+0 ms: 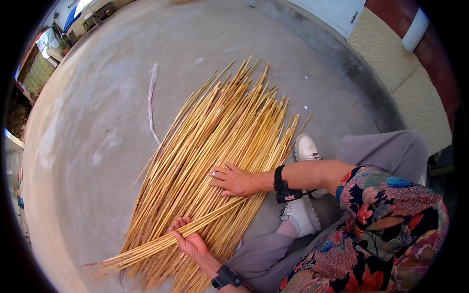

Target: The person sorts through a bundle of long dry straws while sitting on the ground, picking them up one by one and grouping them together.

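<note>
A wide pile of long dry yellow stalks [171, 161] with brushy brown tips lies spread over the concrete floor. My left hand [191, 243], palm up, curls around a thin bunch of the same stalks [141, 251]. That bunch crosses the pile at a slant, its brushy end sticking out at the lower left. My right hand [234, 180], with a ring on one finger, rests flat on the middle of the pile, its fingers apart. The other end of the held bunch lies just below the right hand.
A pale plastic strip [152, 100] lies on the concrete floor [97, 107], left of the pile. My white shoes [300, 215] are close to the pile's right side. A white door [332, 12] and a wall stand at the upper right. Various household items line the far left edge.
</note>
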Motion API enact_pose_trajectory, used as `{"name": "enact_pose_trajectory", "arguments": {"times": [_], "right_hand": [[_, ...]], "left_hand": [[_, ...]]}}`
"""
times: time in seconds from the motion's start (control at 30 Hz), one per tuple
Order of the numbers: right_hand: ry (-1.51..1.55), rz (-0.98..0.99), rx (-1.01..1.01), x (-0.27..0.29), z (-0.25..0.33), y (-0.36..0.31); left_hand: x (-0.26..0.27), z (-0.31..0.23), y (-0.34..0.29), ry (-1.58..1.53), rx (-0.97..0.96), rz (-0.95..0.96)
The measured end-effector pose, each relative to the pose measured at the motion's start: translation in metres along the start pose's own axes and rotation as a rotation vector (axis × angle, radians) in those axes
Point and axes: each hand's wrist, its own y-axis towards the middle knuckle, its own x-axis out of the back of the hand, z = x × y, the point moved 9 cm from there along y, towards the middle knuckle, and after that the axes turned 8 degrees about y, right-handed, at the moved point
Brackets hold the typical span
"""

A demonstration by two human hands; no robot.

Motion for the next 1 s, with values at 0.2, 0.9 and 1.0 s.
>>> {"name": "enact_pose_trajectory", "arguments": {"times": [0.2, 0.9, 1.0], "right_hand": [[0.048, 0.031, -0.026, -0.007, 0.003, -0.015], [0.225, -0.18, -0.039, 0.015, -0.016, -0.003], [0.171, -0.167, -0.106, 0.027, -0.019, 0.01]], "left_hand": [[0.007, 0.01, 0.0, -0.006, 0.074, -0.06], [0.025, 0.026, 0.006, 0.067, 0.07, -0.22], [0.025, 0.027, 0.006, 0.026, 0.07, -0.219]]}}
